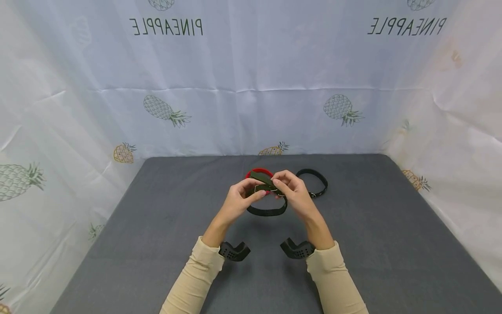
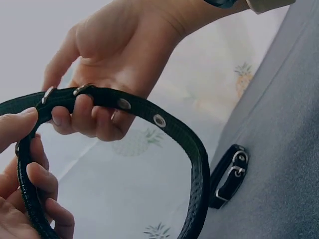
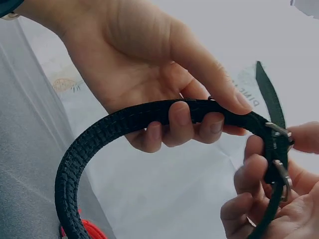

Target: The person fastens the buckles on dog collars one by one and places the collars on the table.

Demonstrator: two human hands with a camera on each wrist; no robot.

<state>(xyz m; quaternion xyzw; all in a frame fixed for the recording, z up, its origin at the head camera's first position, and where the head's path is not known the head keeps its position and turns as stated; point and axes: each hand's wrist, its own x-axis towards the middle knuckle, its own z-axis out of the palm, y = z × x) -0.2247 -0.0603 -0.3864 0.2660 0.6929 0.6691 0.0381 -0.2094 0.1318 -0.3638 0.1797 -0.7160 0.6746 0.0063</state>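
Observation:
A dark green collar [image 1: 267, 212] is held up over the table as a loop, its buckled part between both hands. My left hand [image 1: 235, 200] grips the band by the metal buckle [image 3: 281, 130], fingers curled around the strap. My right hand [image 1: 299, 198] holds the band on the other side, its thumb against the strap close to the buckle. The loose strap end [image 3: 269, 89] sticks out beyond the buckle in the right wrist view. Metal-rimmed holes [image 2: 159, 120] show along the band in the left wrist view.
A red collar [image 1: 259, 170] lies on the grey table [image 1: 176, 226] behind the hands, partly hidden by them. To the right lies a black collar [image 1: 322, 179] with a metal buckle. A white curtain [image 1: 251, 65] with pineapple prints hangs behind and at both sides.

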